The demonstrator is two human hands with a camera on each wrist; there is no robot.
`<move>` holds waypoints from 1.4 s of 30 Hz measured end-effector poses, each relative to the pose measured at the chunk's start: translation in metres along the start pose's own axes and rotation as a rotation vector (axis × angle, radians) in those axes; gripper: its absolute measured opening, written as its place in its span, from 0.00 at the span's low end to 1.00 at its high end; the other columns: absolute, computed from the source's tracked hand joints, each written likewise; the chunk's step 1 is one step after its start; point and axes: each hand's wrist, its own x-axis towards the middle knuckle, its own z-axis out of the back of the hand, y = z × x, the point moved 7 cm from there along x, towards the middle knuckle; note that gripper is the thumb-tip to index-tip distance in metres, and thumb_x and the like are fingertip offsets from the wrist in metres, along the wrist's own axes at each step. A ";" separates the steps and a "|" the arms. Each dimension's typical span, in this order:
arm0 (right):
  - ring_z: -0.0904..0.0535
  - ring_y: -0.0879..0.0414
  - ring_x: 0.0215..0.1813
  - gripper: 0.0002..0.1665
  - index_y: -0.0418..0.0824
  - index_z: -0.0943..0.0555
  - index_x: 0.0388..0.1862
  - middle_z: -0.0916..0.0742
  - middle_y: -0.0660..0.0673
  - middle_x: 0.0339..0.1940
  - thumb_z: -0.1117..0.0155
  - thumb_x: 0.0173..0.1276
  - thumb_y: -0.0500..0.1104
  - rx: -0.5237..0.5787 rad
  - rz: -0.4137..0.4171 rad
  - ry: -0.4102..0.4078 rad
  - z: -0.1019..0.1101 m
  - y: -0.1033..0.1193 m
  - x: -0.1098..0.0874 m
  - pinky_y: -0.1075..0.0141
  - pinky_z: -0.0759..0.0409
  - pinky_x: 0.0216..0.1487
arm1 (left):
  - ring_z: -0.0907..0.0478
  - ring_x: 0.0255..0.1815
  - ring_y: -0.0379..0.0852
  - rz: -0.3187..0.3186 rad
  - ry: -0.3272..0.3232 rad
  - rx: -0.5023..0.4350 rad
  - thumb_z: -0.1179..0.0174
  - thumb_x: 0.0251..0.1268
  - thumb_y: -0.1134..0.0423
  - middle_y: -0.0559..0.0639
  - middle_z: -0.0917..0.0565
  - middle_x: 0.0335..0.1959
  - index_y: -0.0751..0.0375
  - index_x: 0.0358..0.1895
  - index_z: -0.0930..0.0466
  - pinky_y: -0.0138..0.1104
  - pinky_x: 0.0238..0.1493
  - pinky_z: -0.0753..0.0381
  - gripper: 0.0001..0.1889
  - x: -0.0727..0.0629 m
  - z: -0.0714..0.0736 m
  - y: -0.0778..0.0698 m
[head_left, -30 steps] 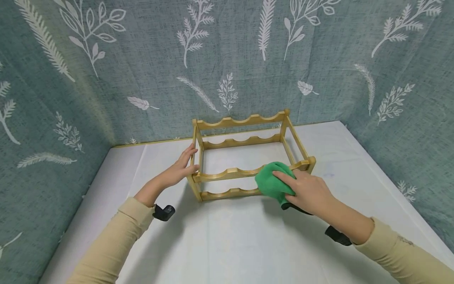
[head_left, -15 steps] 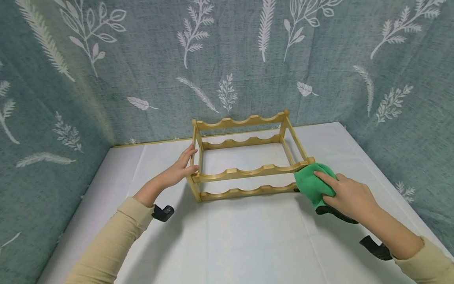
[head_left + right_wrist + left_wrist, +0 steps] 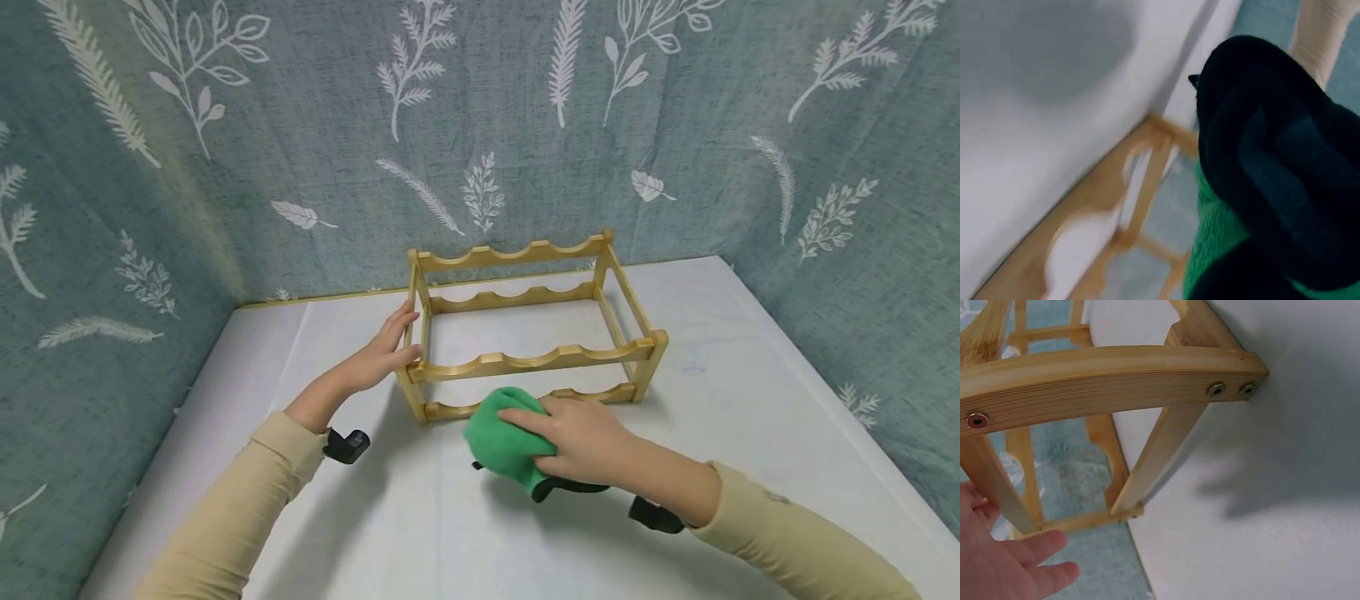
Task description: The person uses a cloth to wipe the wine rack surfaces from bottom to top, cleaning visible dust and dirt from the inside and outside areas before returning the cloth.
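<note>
A small wooden bottle rack [image 3: 525, 362] with scalloped rails stands on the white table. My left hand [image 3: 372, 357] rests against the rack's left end, its fingers spread and fairly straight. The left wrist view shows that hand [image 3: 997, 562] beside the end frame, some fingers partly behind a slat. In my right hand [image 3: 585, 437] is a bunched green cloth [image 3: 502, 437] with a dark edging, gripped in front of the lower front rail [image 3: 592, 393]. Whether the cloth touches that rail is hidden. Dark folds of the cloth [image 3: 1272, 162] cover much of the right wrist view.
A blue-green curtain [image 3: 330, 133] with white leaf prints hangs behind the table and on both sides. The white tabletop [image 3: 420, 533] stretches in front of the rack. Black wrist cameras [image 3: 347, 447] sit under both forearms.
My right hand and the cloth went right along the upper front rail to its right corner, then left and down to the lower front rail. My left hand and the rack stay put.
</note>
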 end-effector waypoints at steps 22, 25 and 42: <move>0.29 0.63 0.27 0.35 0.59 0.31 0.65 0.17 0.53 0.41 0.38 0.55 0.47 0.138 -0.138 0.302 -0.082 0.033 0.095 0.69 0.32 0.21 | 0.74 0.72 0.58 -0.004 0.002 0.028 0.60 0.70 0.45 0.55 0.74 0.73 0.60 0.73 0.66 0.62 0.64 0.59 0.38 0.002 -0.003 -0.003; 0.32 0.62 0.23 0.35 0.59 0.31 0.65 0.19 0.54 0.30 0.40 0.54 0.47 0.174 -0.100 0.286 -0.061 0.034 0.083 0.70 0.35 0.20 | 0.75 0.72 0.58 -0.005 -0.003 0.012 0.59 0.70 0.45 0.55 0.74 0.73 0.60 0.73 0.66 0.62 0.64 0.59 0.39 0.002 -0.003 -0.002; 0.31 0.60 0.29 0.34 0.57 0.31 0.65 0.18 0.49 0.43 0.40 0.57 0.48 0.285 -0.201 0.165 0.072 -0.037 -0.004 0.68 0.34 0.25 | 0.76 0.72 0.59 -0.004 -0.005 -0.003 0.61 0.67 0.53 0.55 0.75 0.72 0.61 0.73 0.67 0.63 0.63 0.59 0.37 -0.001 -0.004 -0.002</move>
